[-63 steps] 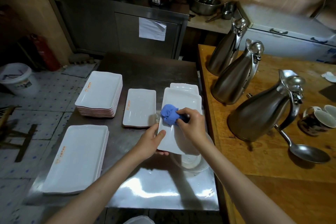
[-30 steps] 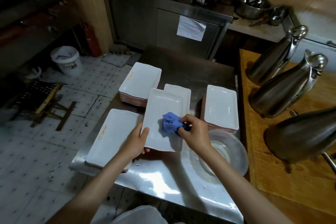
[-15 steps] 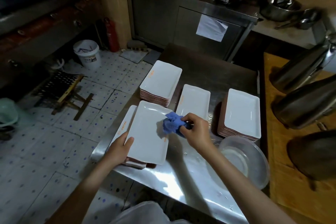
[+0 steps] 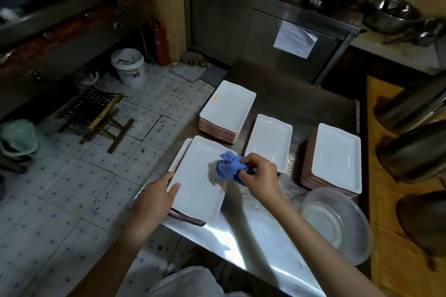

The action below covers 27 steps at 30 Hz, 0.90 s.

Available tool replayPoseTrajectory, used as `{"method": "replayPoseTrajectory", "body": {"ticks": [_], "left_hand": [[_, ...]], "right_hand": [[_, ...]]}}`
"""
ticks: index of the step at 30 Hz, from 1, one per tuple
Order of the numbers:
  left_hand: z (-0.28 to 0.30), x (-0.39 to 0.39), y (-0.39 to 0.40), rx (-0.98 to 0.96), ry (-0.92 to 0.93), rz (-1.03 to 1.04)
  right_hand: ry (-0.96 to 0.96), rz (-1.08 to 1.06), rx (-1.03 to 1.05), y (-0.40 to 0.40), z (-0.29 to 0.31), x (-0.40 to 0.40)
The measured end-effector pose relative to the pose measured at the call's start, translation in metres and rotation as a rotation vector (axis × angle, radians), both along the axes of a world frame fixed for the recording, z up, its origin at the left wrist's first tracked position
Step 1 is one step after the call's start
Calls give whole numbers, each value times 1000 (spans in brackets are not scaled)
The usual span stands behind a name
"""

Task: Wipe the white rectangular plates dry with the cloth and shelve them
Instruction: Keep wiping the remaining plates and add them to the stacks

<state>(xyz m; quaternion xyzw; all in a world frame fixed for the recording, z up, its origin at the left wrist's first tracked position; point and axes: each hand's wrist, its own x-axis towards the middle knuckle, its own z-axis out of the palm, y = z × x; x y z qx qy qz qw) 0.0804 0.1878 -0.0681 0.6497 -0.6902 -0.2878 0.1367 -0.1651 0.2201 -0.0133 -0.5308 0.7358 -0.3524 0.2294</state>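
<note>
A white rectangular plate [image 4: 196, 183] lies on top of the near-left stack at the steel table's left edge. My left hand [image 4: 156, 196] holds its near-left edge, thumb on the rim. My right hand [image 4: 259, 179] grips a bunched blue cloth [image 4: 228, 169] that touches the plate's right side. Another stack of white plates [image 4: 228, 109] sits behind it, a single plate [image 4: 270, 141] lies in the middle, and a further stack [image 4: 335, 157] stands to the right.
A clear plastic bowl [image 4: 335, 222] sits at the steel table's [image 4: 241, 236] near right. Steel jugs [image 4: 410, 149] stand on the wooden counter to the right. The tiled floor at the left holds a white bucket [image 4: 129, 66] and a folding stool [image 4: 96, 113].
The plate was lifted from the right stack, carried left across the table and now lies on the near-left stack. The cloth stayed on it. My view has swung left.
</note>
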Motion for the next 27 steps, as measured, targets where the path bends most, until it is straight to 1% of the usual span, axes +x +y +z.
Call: {"method": "replayPoseTrajectory", "body": {"ticks": [2, 5, 12, 20, 23, 27], "left_hand": [[2, -3, 3, -81, -80, 32], [3, -4, 3, -130, -146, 79], [0, 1, 2, -185, -123, 175], [1, 4, -2, -185, -178, 173], [3, 2, -3, -187, -140, 172], [6, -11, -6, -203, -18, 79]], "right_hand": [[4, 4, 10, -1, -1, 2], [6, 1, 14, -2, -2, 2], [-1, 4, 17, -2, -2, 7], [1, 9, 11, -3, -2, 13], [11, -6, 13, -3, -2, 11], [19, -58, 12, 2, -2, 4]]}}
